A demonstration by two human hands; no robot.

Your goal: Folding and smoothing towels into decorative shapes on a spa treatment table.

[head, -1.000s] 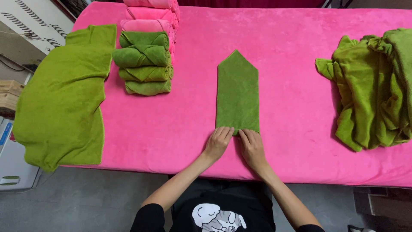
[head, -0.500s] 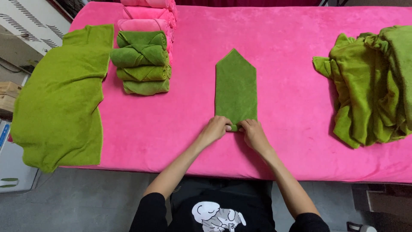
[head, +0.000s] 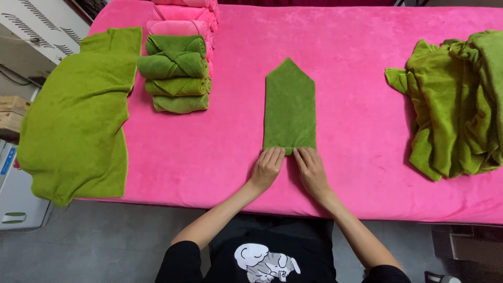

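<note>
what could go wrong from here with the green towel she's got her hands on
Both hands, left hand and right hand, press only the near edge of the folded green towel, so uneven pressure could probably skew it and pull its pointed far end off centre. The flat green towel hangs over the table edge and might slide off.

Single head-worn view, looking steeply down and forward from above the person's chest onto the pink table (head: 367,105). The near table edge runs across the lower part of the frame; the far edge lies just beyond the top border. The camera stands moderately close: nearly the full table width fits, with grey floor visible below the near edge and a white appliance (head: 15,194) left of the table. No second view overlaps it.
</note>
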